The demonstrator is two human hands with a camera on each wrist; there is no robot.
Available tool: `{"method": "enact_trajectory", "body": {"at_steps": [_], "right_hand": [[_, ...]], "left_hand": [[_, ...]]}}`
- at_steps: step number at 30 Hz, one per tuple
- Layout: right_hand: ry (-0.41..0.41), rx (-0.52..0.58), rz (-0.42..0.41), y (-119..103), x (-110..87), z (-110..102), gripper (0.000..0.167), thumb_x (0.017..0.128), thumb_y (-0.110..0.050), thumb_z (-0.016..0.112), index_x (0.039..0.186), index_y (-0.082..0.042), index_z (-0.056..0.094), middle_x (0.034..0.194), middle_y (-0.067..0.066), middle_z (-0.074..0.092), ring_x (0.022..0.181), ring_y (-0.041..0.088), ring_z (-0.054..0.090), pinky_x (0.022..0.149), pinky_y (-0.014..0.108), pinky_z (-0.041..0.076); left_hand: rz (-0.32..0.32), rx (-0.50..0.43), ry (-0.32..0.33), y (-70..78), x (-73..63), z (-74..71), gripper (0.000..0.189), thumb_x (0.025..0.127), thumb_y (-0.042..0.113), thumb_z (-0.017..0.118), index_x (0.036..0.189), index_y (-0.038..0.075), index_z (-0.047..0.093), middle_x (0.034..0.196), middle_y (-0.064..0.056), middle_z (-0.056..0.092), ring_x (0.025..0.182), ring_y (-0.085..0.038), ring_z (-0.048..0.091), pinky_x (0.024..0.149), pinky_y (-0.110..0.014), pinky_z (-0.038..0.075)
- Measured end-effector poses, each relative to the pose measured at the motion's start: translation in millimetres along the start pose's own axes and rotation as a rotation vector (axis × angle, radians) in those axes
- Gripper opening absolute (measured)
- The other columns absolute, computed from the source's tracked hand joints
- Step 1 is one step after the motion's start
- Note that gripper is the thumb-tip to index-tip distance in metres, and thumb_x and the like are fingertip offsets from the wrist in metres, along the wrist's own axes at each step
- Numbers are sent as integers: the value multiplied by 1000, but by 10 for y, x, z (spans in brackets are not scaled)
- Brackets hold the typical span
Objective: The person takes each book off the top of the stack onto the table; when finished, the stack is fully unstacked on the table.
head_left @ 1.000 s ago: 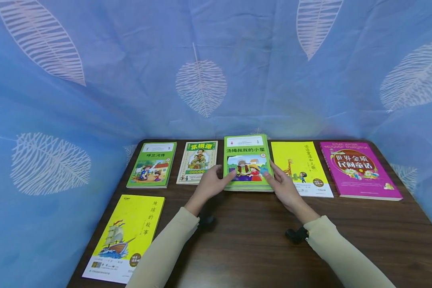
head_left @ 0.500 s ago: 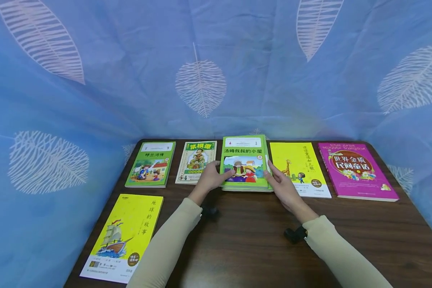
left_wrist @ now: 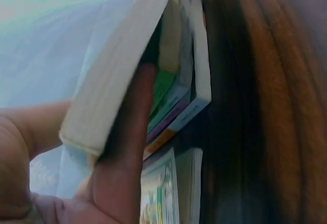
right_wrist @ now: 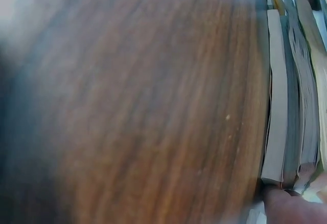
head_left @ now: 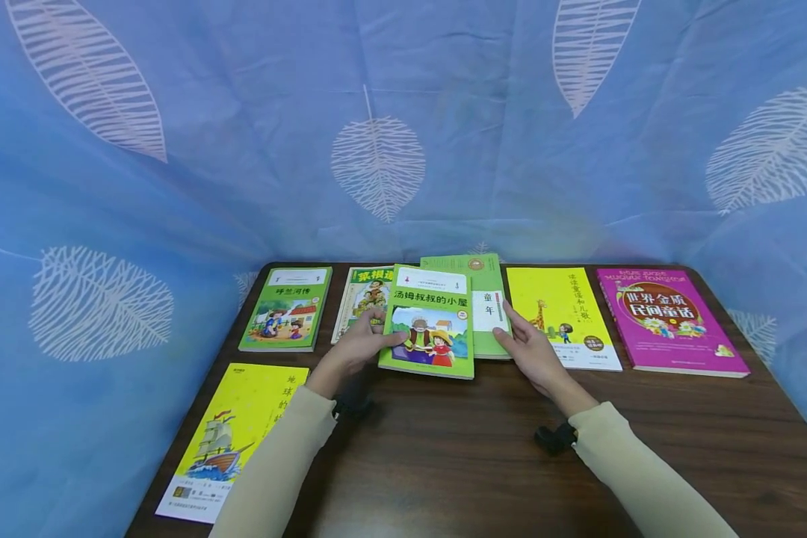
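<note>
My left hand (head_left: pixel 356 344) pinches a green storybook (head_left: pixel 430 317) by its left edge, thumb on the cover and fingers beneath. The left wrist view shows this book's thick page edge (left_wrist: pixel 115 71) raised and tilted. Behind it lies a stack of books, topped by a green book with a white label (head_left: pixel 487 280), partly hidden by the held one. My right hand (head_left: pixel 534 362) grips the stack's right edge, thumb on top. In the right wrist view the stacked books' page edges (right_wrist: pixel 276 96) are beside a blurred part of that hand (right_wrist: pixel 296 206).
On the dark wooden table (head_left: pixel 471 456) lie a green book (head_left: pixel 285 310), a partly covered small book (head_left: pixel 363 299), a yellow giraffe book (head_left: pixel 554 306) and a magenta book (head_left: pixel 672 321). A yellow ship book (head_left: pixel 218 441) lies front left, partly under the left sleeve. Blue leaf-patterned cloth (head_left: pixel 471 149) stands behind.
My left hand has drawn the top green book off the stack, leftward and toward me, over part of the small book. The labelled green book below has come into view. My right hand stays put.
</note>
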State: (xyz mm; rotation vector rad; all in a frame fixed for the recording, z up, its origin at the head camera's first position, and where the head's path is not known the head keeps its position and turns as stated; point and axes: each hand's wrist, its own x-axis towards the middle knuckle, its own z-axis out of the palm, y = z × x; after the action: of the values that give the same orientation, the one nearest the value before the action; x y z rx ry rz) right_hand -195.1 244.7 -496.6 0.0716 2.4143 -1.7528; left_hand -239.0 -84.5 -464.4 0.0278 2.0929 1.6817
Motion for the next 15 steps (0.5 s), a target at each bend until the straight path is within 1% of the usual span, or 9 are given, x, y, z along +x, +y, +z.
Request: {"method": "enact_trajectory", "body": {"at_steps": [2, 3, 6, 8, 11, 13, 15], "right_hand": [[0, -1, 1, -6, -5, -3, 71, 109, -40, 56, 168, -33, 17, 178, 2, 17, 162, 26, 26, 121, 35, 38], [-1, -2, 3, -9, -9, -2, 71, 109, -41, 56, 168, -34, 17, 177, 2, 17, 162, 26, 26, 122, 36, 38], [2, -1, 14, -11, -8, 5, 70, 109, -41, 56, 168, -35, 17, 177, 2, 18, 162, 25, 27, 123, 39, 37], [1, -1, 14, -10, -7, 9, 70, 109, -41, 56, 168, -35, 17, 177, 2, 17, 162, 26, 25, 124, 40, 35], [3, -7, 17, -5, -1, 4, 71, 109, -43, 56, 168, -36, 17, 177, 1, 17, 162, 26, 26, 125, 42, 34], [4, -9, 18, -9, -2, -3, 71, 109, -44, 56, 167, -37, 18, 177, 1, 17, 162, 26, 25, 124, 42, 34], [9, -7, 19, -18, -2, -13, 71, 108, -44, 57, 167, -36, 18, 177, 1, 17, 162, 25, 25, 123, 41, 36]], "left_hand": [[-1, -71, -41, -33, -87, -85, 56, 100, 17, 74, 139, 9, 35, 120, -21, 73, 84, -13, 73, 72, -26, 59], [0, -92, -52, -54, -140, -130, 56, 100, 15, 72, 140, 9, 33, 123, -21, 73, 90, -15, 76, 77, -28, 62], [-3, -136, -64, -141, -323, -275, 55, 101, 12, 70, 143, 10, 33, 129, -22, 72, 100, -19, 77, 87, -33, 64], [-9, -146, -55, -206, -466, -371, 55, 101, 11, 69, 143, 10, 33, 128, -20, 72, 102, -19, 77, 90, -34, 64], [-10, -152, -47, -310, -684, -508, 55, 102, 11, 69, 143, 9, 32, 125, -17, 73, 101, -18, 77, 89, -32, 64], [-12, -154, -42, -371, -839, -593, 56, 102, 13, 69, 143, 7, 31, 122, -14, 72, 100, -18, 77, 88, -32, 64], [-22, -155, -42, -436, -980, -666, 58, 102, 15, 70, 143, 8, 30, 120, -13, 74, 99, -19, 78, 87, -32, 65]]}}
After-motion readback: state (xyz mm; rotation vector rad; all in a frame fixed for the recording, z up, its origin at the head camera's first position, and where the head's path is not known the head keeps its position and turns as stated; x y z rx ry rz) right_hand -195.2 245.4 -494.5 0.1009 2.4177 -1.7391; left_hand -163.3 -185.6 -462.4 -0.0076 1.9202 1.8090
